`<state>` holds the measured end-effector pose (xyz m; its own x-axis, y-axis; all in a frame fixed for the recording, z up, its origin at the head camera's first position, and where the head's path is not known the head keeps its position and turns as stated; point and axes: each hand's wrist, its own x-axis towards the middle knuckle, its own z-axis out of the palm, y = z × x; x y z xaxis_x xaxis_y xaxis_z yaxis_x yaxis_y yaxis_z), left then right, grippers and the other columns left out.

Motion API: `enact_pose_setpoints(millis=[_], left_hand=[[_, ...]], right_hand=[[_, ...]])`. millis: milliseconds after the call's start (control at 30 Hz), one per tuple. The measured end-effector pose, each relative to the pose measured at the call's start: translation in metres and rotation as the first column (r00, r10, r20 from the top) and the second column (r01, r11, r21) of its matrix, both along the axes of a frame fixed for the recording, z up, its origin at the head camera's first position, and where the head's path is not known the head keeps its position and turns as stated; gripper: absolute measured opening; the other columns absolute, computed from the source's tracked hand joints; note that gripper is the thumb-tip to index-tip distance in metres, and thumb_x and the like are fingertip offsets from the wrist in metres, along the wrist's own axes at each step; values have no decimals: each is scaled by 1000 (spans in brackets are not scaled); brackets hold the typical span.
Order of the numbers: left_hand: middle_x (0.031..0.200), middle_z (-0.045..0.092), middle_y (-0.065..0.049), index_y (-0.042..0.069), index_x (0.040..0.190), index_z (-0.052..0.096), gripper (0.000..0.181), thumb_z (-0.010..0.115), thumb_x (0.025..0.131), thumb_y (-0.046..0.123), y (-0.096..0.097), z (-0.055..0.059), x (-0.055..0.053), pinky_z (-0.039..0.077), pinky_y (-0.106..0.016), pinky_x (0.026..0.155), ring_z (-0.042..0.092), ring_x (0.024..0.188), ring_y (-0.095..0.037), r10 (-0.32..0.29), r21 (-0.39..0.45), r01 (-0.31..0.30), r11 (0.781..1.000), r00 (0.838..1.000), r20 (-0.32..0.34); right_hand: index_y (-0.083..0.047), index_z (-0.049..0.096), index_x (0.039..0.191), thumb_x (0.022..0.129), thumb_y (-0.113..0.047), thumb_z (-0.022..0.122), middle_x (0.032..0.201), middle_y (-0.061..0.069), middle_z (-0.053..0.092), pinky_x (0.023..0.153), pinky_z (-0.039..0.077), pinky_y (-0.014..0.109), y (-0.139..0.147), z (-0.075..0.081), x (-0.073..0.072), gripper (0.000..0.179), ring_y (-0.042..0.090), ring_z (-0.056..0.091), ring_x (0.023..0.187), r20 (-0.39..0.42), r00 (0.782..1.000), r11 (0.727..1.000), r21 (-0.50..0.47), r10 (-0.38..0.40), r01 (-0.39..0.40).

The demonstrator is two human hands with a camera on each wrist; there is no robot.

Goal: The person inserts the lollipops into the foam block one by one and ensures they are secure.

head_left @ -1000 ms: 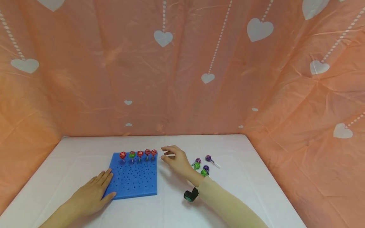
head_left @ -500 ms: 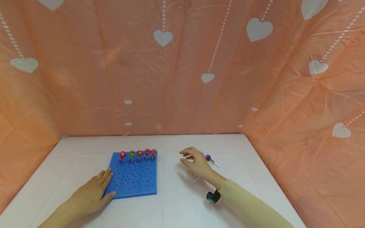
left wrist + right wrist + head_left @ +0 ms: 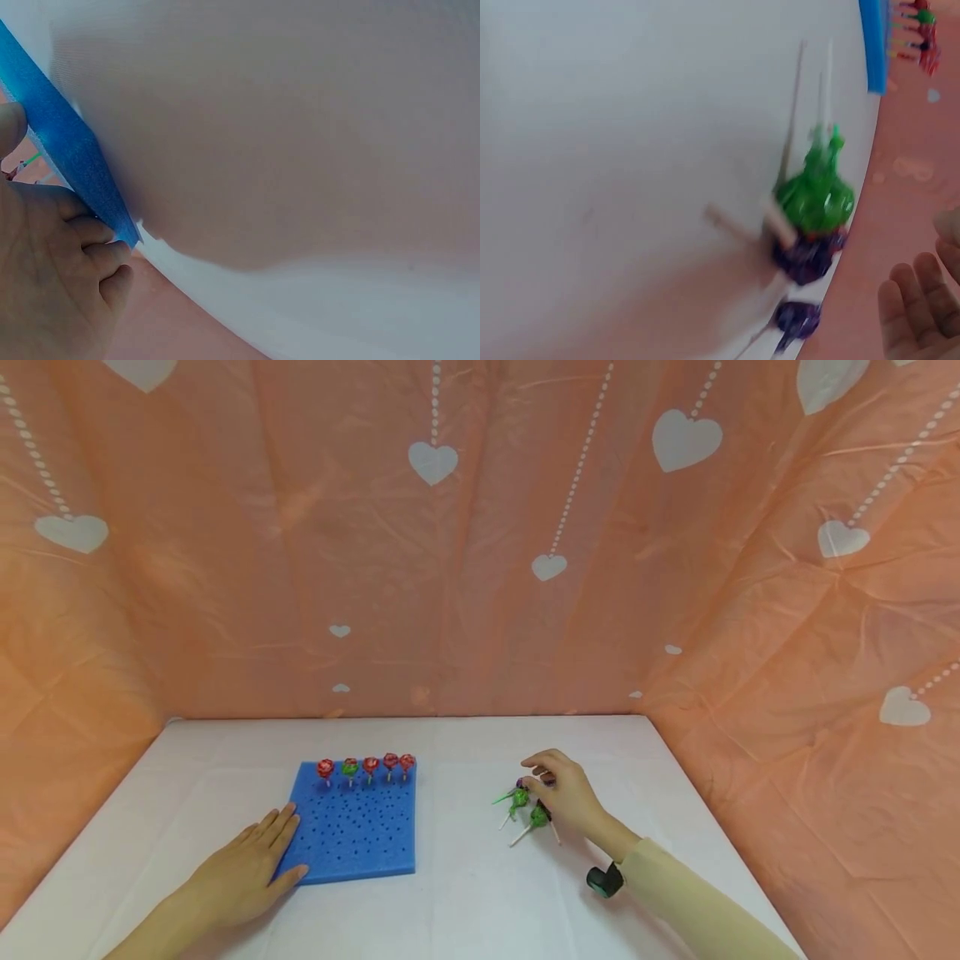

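Note:
On the left of the table lies a blue foam board dotted with small holes. My left hand rests flat along its left edge, fingers straight. Along the board's back edge several lollipops stand upright, one green and the others red. My right hand hovers over loose lollipops to the right, fingers loosely bent and nothing seen between them. Two green lollipops lie below it; purple ones are partly hidden by the hand in the head view but show in the right wrist view.
White cloth covers the table. An orange curtain with pale hearts hangs behind and at the sides. A dark wrist camera is strapped under the right wrist.
My right hand has moved right, from beside the board to over the loose lollipops. My left hand and the board have stayed put.

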<state>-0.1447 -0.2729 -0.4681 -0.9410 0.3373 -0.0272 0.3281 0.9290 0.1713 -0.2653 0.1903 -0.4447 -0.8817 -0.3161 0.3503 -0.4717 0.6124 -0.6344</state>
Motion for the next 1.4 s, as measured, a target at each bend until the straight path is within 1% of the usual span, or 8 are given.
enact_pose_setpoints(millis=[167,500,667,800,933,1033,1233,1400], left_hand=[[157,36,-38,-16,148,44,81,61,102,49,0,0,0,33,-68,116,34,145,-58,-1,-4,1,1000,1000,0],[158,36,-37,-16,148,44,80,61,102,48,-1,0,1,33,-69,116,34,145,-58,-2,7,2,1000,1000,-3],[156,38,-37,-16,147,45,80,62,101,48,-1,-1,0,35,-68,116,36,144,-57,-7,2,7,1000,1000,-22],[155,39,-37,-16,146,47,78,63,101,46,-1,-2,1,37,-67,115,38,143,-57,-12,0,12,1000,999,-47],[156,39,-38,-16,146,46,79,62,101,47,0,0,1,36,-67,115,37,143,-57,-8,2,8,1000,1000,-28],[156,38,-37,-16,147,46,79,62,101,47,1,1,1,36,-67,115,36,144,-57,-4,-1,4,1000,1000,-16],[155,40,-37,-16,145,47,78,63,101,46,1,1,2,38,-66,114,38,143,-56,-11,-6,11,1000,999,-45],[156,39,-37,-16,146,47,78,62,102,46,1,0,1,37,-66,115,38,143,-56,-8,-9,7,1000,999,-41]], right_hand=[[-2,74,115,92,1,76,113,9,68,85,62,37,15,-3,-6,23,22,70,95,-4,998,998,20,-58,59],[0,75,113,91,-3,78,109,11,69,79,61,40,32,-12,-22,23,25,69,90,-10,992,988,98,-122,123],[0,75,112,92,-6,78,108,11,68,80,60,40,34,-13,-28,22,24,68,90,17,991,981,151,-130,126],[-1,75,113,93,-9,77,104,9,67,78,58,37,33,-12,-31,21,20,67,89,70,987,972,200,-141,125],[-1,75,114,95,-10,75,100,6,67,78,58,37,32,-12,-32,21,19,66,88,121,982,962,249,-145,112],[-2,76,112,95,-9,75,99,6,67,79,59,38,32,-13,-32,19,19,66,88,126,982,957,272,-139,101],[-3,76,109,95,-8,74,99,7,68,79,59,38,32,-14,-33,15,20,67,88,124,983,957,274,-133,95],[-3,75,108,96,-7,73,98,8,71,79,59,37,32,-16,-35,13,18,67,87,131,983,959,268,-128,89]])
